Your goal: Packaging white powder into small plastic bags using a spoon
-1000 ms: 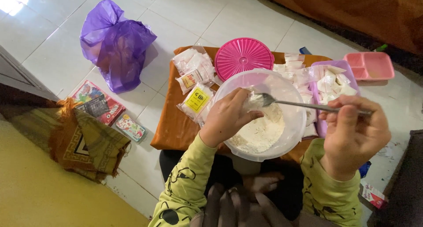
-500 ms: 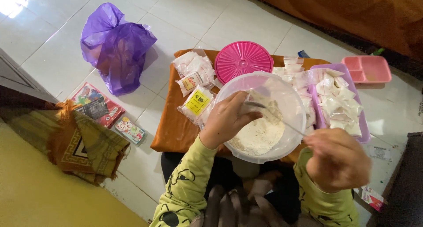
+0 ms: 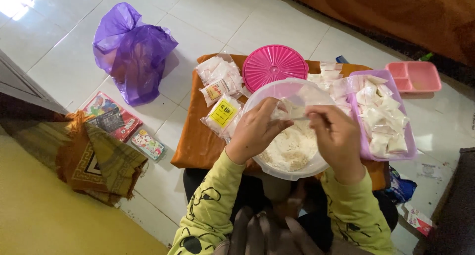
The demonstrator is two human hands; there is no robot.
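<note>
Because both hands meet over the bowl (image 3: 267, 94), any spill would mostly fall back into the powder (image 3: 292, 148), yet a slip could still dust the orange tabletop (image 3: 198, 141) or the floor. The left hand (image 3: 255, 131) is curled, pinching a small clear bag (image 3: 289, 108) at its mouth; the right hand (image 3: 334, 136) is closed around a thin metal spoon (image 3: 303, 118), tip pointing at that bag. Such film is limp and slick, so the opening may fold shut and the powder would slide off beside it; I judge that the likeliest fault. A tilted spoon would shed its load early, and fine flour-like powder puffs and clings to skin. The bowl is translucent plastic, round and deep, and sits close to the table's near edge, so a push from a wrist might tip it toward the lap. Behind it lies a round pink lid (image 3: 274, 67) with ribbed spokes; to the right a lilac tray (image 3: 391, 153) holds filled white packets (image 3: 383, 116), soft and pillow-shaped. Sealed sachets (image 3: 220, 81) lie at the left, and a crumpled purple sack (image 3: 131, 52) rests on glossy tiles.
</note>
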